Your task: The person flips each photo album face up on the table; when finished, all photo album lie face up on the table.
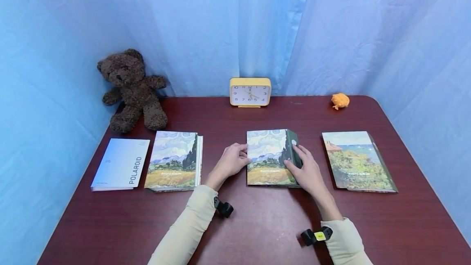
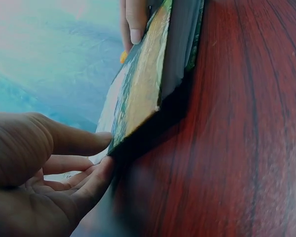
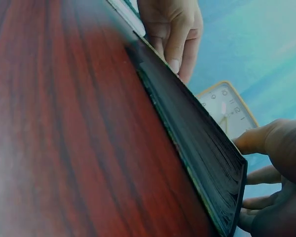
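A photo album (image 1: 266, 158) with a painted landscape cover and a dark green spine lies on the table between both hands. At its left edge, my left hand (image 1: 232, 160) pinches the front cover between thumb and fingers. My right hand (image 1: 307, 169) grips the spine side, thumb on the cover and fingers against the spine. In the left wrist view the cover's free edge stands raised, with a dark gap under it. Dark pages (image 3: 202, 143) show along the album's lower side in the right wrist view.
To the left lie a similar landscape album (image 1: 173, 160) and a blue-white Polaroid album (image 1: 121, 162). Another painted album (image 1: 358, 160) lies right. Behind are a brown teddy bear (image 1: 130, 89), a yellow clock (image 1: 250, 92) and a small orange object (image 1: 340, 100). Blue curtains surround the table (image 1: 257, 224).
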A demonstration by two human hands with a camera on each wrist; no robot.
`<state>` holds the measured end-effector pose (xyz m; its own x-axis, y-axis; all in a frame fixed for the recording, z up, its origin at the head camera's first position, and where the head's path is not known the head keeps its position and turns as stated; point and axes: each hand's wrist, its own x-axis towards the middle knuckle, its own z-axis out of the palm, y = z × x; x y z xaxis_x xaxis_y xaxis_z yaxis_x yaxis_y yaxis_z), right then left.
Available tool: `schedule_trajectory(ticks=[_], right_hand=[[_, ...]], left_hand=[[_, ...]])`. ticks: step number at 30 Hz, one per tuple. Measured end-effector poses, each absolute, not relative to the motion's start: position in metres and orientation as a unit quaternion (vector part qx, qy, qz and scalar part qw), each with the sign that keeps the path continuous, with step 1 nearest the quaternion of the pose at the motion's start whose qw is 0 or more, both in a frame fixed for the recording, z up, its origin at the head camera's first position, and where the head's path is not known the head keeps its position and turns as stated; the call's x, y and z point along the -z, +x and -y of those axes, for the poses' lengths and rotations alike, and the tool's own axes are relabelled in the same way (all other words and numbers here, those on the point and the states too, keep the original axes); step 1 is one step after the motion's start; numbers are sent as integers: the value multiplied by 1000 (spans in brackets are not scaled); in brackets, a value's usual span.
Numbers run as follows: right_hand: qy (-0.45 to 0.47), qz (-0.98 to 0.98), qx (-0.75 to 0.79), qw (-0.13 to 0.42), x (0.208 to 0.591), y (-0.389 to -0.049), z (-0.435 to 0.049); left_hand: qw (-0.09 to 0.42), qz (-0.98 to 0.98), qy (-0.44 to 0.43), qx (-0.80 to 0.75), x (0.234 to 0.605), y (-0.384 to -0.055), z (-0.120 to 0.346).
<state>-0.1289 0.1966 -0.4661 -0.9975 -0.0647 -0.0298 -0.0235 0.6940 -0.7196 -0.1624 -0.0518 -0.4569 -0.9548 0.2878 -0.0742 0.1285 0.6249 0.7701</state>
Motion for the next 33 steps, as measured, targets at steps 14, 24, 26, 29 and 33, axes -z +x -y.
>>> schedule_trajectory(ticks=[14,24,26,29,33], right_hand=[[7,-770,633,85,450,-130,-203],[-27,-802,590,88,426,-125,-194],[-30,-809,581,83,422,-125,-193],[-25,-813,576,82,417,-126,-190],[-14,-797,597,94,413,-128,-186]], left_hand=[[105,-893,126,-420,453,-162,42],[122,-907,110,-389,444,-158,31],[128,-905,107,-392,442,-157,30],[132,-901,112,-398,438,-157,28],[140,-897,130,-399,434,-161,29]])
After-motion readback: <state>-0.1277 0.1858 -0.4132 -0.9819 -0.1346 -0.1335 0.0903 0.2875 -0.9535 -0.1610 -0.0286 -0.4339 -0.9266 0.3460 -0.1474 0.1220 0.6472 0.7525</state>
